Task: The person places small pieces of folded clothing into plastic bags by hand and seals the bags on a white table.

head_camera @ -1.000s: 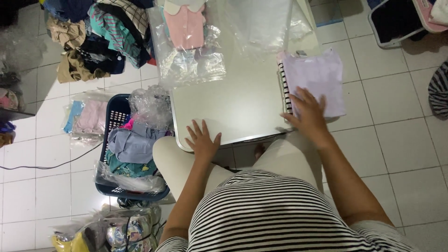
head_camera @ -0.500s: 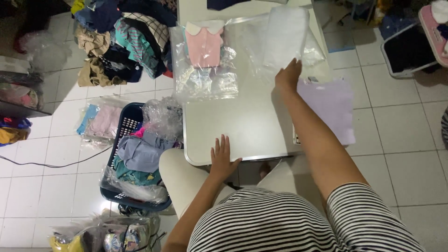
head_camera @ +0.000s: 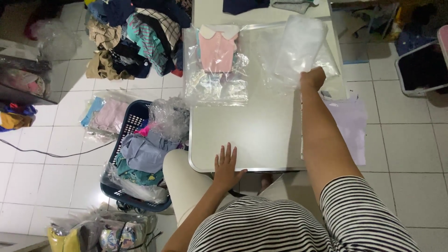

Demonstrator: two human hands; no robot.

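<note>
My right hand (head_camera: 311, 78) reaches far over the white table (head_camera: 252, 135) and grips the lower edge of a clear plastic bag (head_camera: 298, 46) lying at the back right. My left hand (head_camera: 227, 165) rests flat, fingers spread, on the table's near edge. At the back left of the table lies a folded pink garment with a white collar (head_camera: 218, 46) on top of a stack of clear plastic bags (head_camera: 212, 86).
A blue basket of clothes (head_camera: 137, 154) stands on the floor left of the table. A heap of mixed clothes (head_camera: 135, 37) lies beyond it. A pale lilac sheet (head_camera: 347, 126) hangs off the table's right edge. Dark folded garments (head_camera: 245, 4) sit at the far end.
My right hand left the lilac sheet at the table's right edge, moved forward across the table and closed on the clear plastic bag. My left hand stayed on the near edge.
</note>
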